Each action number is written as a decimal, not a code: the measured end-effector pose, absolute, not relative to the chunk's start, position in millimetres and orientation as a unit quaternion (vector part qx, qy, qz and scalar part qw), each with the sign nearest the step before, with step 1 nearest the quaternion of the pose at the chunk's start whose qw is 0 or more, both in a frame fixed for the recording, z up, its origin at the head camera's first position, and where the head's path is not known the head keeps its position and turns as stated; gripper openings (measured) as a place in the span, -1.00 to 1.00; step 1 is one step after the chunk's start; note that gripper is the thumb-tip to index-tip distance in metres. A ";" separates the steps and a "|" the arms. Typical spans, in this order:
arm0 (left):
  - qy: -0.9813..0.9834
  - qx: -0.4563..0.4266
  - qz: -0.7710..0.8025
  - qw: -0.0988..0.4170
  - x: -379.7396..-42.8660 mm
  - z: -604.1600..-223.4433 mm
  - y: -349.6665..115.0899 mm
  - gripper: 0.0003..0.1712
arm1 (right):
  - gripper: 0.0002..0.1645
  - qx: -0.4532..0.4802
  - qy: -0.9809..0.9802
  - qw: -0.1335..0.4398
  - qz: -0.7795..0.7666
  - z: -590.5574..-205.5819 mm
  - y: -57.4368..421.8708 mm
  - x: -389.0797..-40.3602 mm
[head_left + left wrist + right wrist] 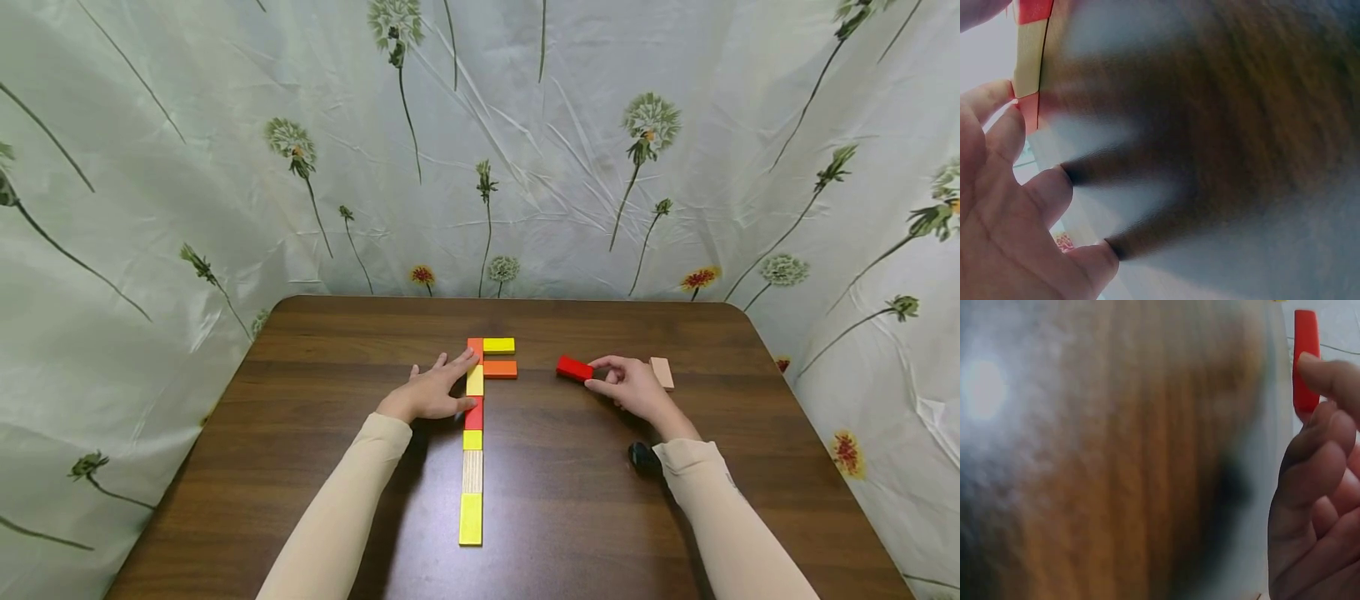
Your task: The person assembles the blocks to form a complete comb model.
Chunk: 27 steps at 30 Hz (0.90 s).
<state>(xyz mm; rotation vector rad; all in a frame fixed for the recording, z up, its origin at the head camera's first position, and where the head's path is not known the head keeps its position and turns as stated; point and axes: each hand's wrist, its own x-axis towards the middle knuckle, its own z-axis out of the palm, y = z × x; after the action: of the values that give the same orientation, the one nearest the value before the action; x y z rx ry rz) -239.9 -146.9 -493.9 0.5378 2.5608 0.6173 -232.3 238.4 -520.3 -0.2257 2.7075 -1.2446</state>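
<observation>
My right hand point(636, 390) pinches a red block point(573, 368) by one end between thumb and fingers, right of the row. In the right wrist view the block point(1307, 359) juts out past the fingertips. My left hand point(431, 394) lies spread along the left side of a straight row of blocks. Its index fingertip is at the orange block point(475, 343) and its thumb at a red block point(474, 418), with a pale yellow block point(475, 382) between. Nearer in the row come a small yellow block point(472, 440), a striped wooden block point(472, 472) and a long yellow block point(471, 519).
Off the row's far end, a yellow block point(498, 346) and an orange block point(500, 369) extend rightward. A plain wooden block point(663, 372) lies behind my right hand. A small black object point(642, 457) sits by the right cuff. A flowered curtain point(525, 208) hangs behind the brown table point(337, 333).
</observation>
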 end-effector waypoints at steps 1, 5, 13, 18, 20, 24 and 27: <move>0.929 0.195 0.223 0.224 -240.0 -494.2 -146.9 -0.03 | -0.56 -0.079 0.902 0.080 -0.418 -520.8 237.2 -231.7; 0.930 0.193 0.221 0.223 -241.0 -495.4 -147.1 -0.03 | -0.58 -0.096 0.896 0.092 -0.423 -522.0 231.7 -229.1; 0.929 0.194 0.223 0.225 -241.4 -496.5 -147.4 -0.02 | -0.60 -0.133 0.888 0.102 -0.429 -522.2 214.0 -226.2; 0.928 0.197 0.222 0.224 -241.6 -496.5 -147.6 -0.03 | -0.59 -0.150 0.885 0.116 -0.425 -522.2 201.3 -226.6; 0.929 0.198 0.221 0.223 -241.9 -496.7 -147.8 -0.03 | -0.58 -0.157 0.885 0.122 -0.421 -522.5 196.8 -227.8; 0.928 0.199 0.222 0.222 -242.2 -497.0 -147.9 -0.02 | -0.58 -0.166 0.885 0.132 -0.415 -522.4 188.5 -230.4; 0.928 0.200 0.222 0.222 -242.0 -496.8 -148.0 -0.02 | -0.59 -0.174 0.883 0.137 -0.414 -521.3 181.9 -231.1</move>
<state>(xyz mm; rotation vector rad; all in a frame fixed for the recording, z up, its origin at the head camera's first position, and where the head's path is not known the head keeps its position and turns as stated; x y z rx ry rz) -242.0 -148.0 -496.8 0.5527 2.5651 0.6122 -231.1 181.9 -521.3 -0.5048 2.5550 -1.1966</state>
